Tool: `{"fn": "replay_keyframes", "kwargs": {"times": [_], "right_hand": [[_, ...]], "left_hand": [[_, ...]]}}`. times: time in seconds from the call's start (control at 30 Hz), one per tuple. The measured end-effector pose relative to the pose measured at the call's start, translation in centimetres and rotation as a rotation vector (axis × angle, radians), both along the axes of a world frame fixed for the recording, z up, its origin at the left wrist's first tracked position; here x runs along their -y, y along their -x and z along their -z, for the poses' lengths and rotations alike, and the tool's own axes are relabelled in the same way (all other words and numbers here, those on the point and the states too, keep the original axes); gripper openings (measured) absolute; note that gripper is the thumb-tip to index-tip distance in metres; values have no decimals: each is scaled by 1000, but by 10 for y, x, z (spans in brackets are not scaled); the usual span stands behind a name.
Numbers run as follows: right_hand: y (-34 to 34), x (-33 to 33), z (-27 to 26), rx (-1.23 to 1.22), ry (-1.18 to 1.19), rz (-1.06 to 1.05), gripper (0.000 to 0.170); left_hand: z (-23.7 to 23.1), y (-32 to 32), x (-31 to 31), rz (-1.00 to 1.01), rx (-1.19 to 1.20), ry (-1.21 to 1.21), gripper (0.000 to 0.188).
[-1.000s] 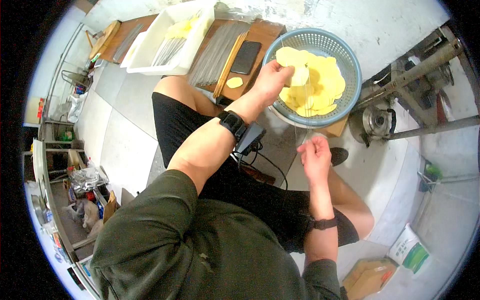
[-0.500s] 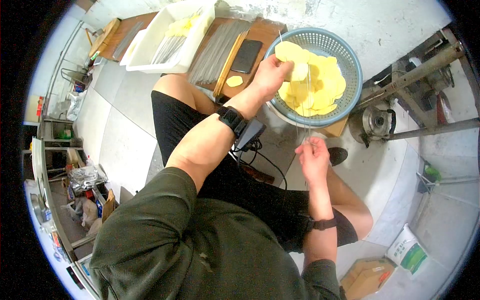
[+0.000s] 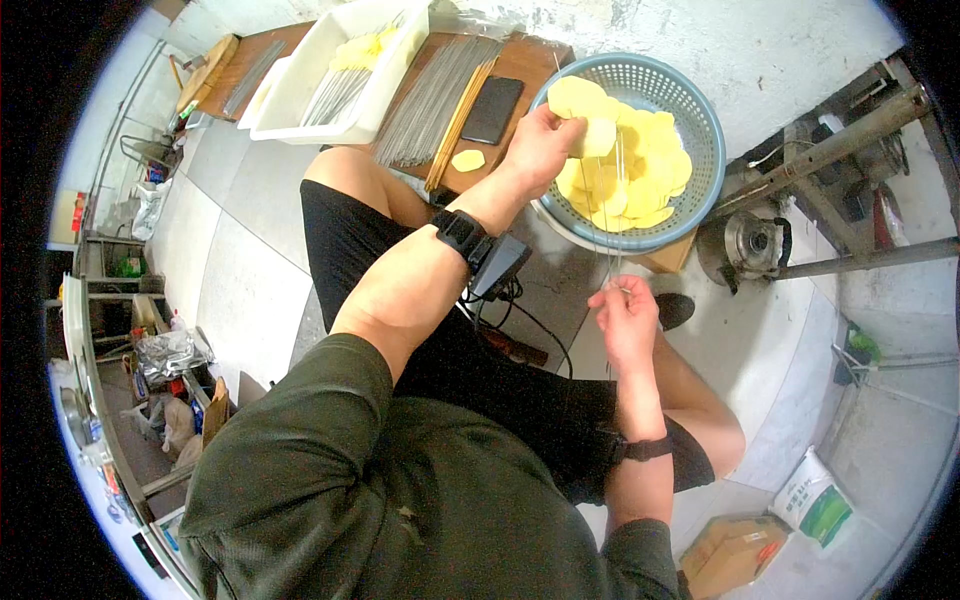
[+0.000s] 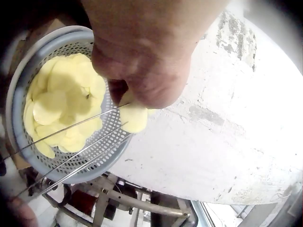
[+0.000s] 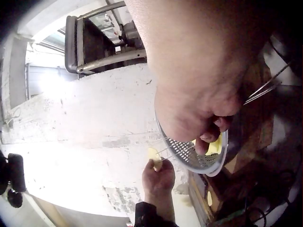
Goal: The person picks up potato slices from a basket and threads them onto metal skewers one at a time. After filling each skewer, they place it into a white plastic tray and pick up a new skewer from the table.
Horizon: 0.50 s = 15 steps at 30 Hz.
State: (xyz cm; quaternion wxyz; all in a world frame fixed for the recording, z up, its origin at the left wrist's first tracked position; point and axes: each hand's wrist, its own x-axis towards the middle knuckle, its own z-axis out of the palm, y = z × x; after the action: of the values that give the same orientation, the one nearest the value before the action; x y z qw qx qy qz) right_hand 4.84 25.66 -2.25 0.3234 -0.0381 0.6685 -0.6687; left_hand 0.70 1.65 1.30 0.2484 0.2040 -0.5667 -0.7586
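My left hand [image 3: 540, 152] pinches yellow potato slices [image 3: 580, 98] between thumb and fingers, above the near left part of a blue-grey colander [image 3: 708, 160]. More potato slices [image 3: 650, 165] lie heaped in the colander. Below it, nearer my body, my right hand [image 3: 628, 318] pinches several thin metal skewers [image 4: 71, 161] at their near ends. They fan out toward the left hand; one tip shows past the far edge of the held slices. In the left wrist view, a skewer meets the held slice [image 4: 134, 118], and the left fingers are mostly hidden behind the palm.
Left of the colander, a wooden bench [image 3: 540, 60] holds a phone [image 3: 492, 112], bamboo sticks [image 3: 462, 125], a row of metal skewers [image 3: 435, 100], a single slice [image 3: 468, 160] and a white tub [image 3: 270, 120] of loaded skewers. A kettle [image 3: 745, 245] and metal frame [image 3: 830, 150] stand right.
The held slices have shifted slightly left and away from my body. The skewers have spread apart, and the protruding tip has moved left. My right hand stays in nearly the same place.
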Motion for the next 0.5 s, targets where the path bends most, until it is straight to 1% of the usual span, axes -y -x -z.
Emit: {"fn": "replay_keyframes", "kwargs": {"times": [0.27, 0.33, 0.47, 0.5], "right_hand": [[0, -1, -2, 37, 41, 5, 10], [0, -1, -1, 41, 36, 1, 10], [-2, -1, 2, 54, 52, 19, 10], [-3, -2, 2, 75, 88, 22, 10]], "left_hand": [[-3, -1, -1, 24, -2, 35, 29], [-3, -1, -1, 13, 5, 129, 30], [-6, -3, -6, 8, 48, 208, 30], [-7, -3, -7, 10, 45, 226, 30]]}}
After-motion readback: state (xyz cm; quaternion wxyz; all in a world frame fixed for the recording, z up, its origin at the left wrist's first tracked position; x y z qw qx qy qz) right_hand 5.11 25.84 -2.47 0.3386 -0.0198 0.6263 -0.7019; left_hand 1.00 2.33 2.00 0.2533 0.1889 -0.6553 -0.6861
